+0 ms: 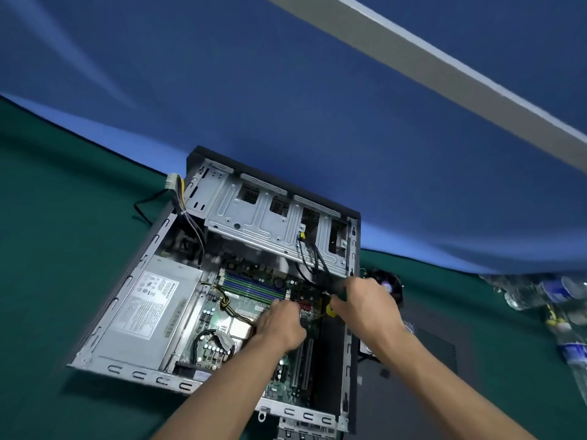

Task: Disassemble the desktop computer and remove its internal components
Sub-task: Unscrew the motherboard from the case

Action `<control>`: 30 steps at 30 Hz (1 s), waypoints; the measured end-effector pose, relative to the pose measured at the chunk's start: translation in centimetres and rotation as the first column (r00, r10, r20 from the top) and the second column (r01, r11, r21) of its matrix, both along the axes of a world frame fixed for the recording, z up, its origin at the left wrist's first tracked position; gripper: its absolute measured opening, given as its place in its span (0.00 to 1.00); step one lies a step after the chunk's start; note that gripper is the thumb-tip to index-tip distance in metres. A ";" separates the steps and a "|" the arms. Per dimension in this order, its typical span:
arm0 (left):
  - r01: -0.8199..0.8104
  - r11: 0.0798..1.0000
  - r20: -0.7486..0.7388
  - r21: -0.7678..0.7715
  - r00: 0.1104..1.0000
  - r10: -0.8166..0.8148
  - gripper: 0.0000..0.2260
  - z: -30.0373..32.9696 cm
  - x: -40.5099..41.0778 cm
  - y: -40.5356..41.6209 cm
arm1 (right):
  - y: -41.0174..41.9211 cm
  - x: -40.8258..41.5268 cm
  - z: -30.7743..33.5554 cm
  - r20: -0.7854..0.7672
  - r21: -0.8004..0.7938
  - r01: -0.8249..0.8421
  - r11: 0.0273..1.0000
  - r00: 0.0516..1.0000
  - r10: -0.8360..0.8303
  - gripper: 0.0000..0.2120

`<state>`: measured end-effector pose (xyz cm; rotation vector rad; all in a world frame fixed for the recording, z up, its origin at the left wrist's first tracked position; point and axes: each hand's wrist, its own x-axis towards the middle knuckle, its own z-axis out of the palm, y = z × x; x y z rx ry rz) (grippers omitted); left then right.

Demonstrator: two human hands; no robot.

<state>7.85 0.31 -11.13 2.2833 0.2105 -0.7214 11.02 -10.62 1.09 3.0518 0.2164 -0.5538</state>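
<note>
The computer (222, 281) lies on its side on the green surface (63, 233), near the far edge, where a blue wall (286, 90) rises. Its side cover is off, so the inside shows.

The grey power box (149, 312) sits in the left part of the case. The green board (254, 312) fills the middle and right part. A silver metal cage (270, 217) sits at the far end of the case. A white plug (173, 181) on yellow and black wires hangs out over the far left corner of the case.

Both hands reach into the case over the board. The left hand (279, 325) rests on the board with its fingers bent down; I cannot tell if they hold anything. The right hand (368, 306) grips a screwdriver (332, 309) with a green and yellow handle, fingers curled tight around it. The two hands are just beside each other.

A small black fan (390, 287) lies on the surface just right of the case. A dark flat panel (422, 360) lies there too, under the right arm. Clear plastic bottles (546, 293) lie near the right edge.
</note>
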 end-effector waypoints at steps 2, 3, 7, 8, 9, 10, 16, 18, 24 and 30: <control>-0.017 1.000 -0.005 -0.006 1.000 0.017 0.19 0.2 0.0 0.0 | 0.2 -0.1 -0.2 -0.007 -0.007 -0.003 1.000 1.000 0.003 0.09; -0.019 1.000 -0.007 -0.011 1.000 0.019 0.19 0.2 0.0 0.0 | 0.2 -0.1 -0.2 -0.004 -0.012 -0.003 1.000 1.000 0.003 0.09; -0.021 1.000 -0.016 -0.008 1.000 0.021 0.17 0.3 -0.1 0.3 | 0.5 -0.2 -0.2 0.018 -0.036 -0.015 0.999 1.000 0.015 0.10; -0.023 1.000 -0.017 -0.005 1.000 0.023 0.16 0.3 0.0 0.4 | 0.6 -0.2 -0.3 0.024 -0.040 -0.022 0.999 0.999 0.023 0.10; -0.024 1.000 -0.016 -0.002 1.000 0.024 0.16 0.4 -0.1 0.4 | 0.7 -0.3 -0.3 0.029 -0.041 -0.026 0.999 0.999 0.027 0.10; -0.024 1.000 -0.013 0.003 1.000 0.024 0.16 0.5 -0.1 0.5 | 0.8 -0.3 -0.3 0.031 -0.041 -0.025 0.999 0.999 0.026 0.10; -0.040 0.998 -0.002 0.054 0.999 0.040 0.06 1.2 -0.3 0.7 | 0.9 -0.1 -0.4 0.024 -0.011 0.034 0.999 0.999 -0.034 0.09; -0.050 0.996 0.002 0.075 0.999 0.050 0.03 1.4 -0.3 0.8 | 0.8 0.0 -0.4 0.022 0.003 0.058 0.998 0.998 -0.058 0.10; -0.060 0.996 0.008 0.063 0.998 0.060 0.05 1.7 -0.3 1.0 | 0.9 0.0 -0.3 0.020 0.012 0.082 0.997 0.996 -0.082 0.11; -0.065 0.996 0.005 0.066 0.998 0.065 0.07 1.9 -0.3 1.1 | 0.6 0.1 -0.3 0.034 0.029 0.096 0.995 0.995 -0.097 0.11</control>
